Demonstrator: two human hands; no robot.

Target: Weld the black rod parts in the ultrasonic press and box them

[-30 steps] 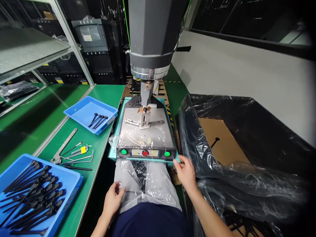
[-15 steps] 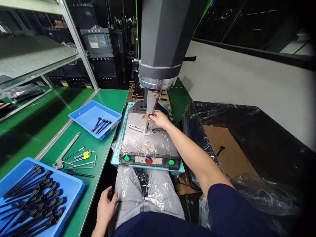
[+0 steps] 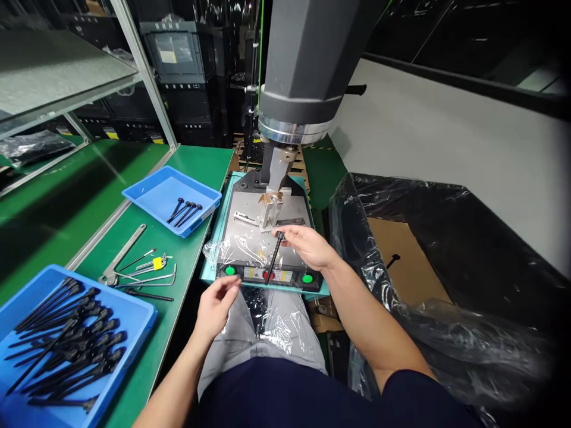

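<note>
The right hand pinched the black bolt by its head, above the front panel; a slack pinch risked dropping it. The left hand (fingers loosely parted, seemingly empty) hung nearby.

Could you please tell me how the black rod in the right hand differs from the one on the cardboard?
The held rod is gripped near its head by the right hand; the loose rod rests untouched on the cardboard.
In view, the held rod crosses the control panel; the loose rod lies to its right.
The held rod appears larger than the loose rod.
Both are black, with a wider head.
</note>
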